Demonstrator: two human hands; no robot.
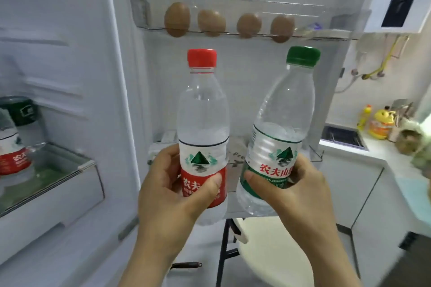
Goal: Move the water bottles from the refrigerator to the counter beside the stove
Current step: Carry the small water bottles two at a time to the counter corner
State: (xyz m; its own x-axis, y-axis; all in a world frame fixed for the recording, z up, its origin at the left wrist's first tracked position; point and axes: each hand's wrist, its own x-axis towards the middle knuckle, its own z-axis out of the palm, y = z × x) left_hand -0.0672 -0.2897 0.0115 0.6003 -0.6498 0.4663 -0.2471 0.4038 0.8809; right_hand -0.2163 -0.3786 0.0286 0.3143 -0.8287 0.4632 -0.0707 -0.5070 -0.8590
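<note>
clear plastic bottle with red cap [202, 128] — label reads "农夫"; clear plastic bottle with green cap [283, 123] — "农夫山", "drinking".

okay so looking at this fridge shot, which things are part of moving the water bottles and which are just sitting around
Part of the job:
red-capped bottle in the left hand
green-capped bottle in the right hand
bottle on the fridge shelf
counter

Just sitting around:
eggs in the door rack
yellow containers

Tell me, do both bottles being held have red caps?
No, the left hand holds a red-capped bottle, while the right hand holds a green-capped bottle.
</note>
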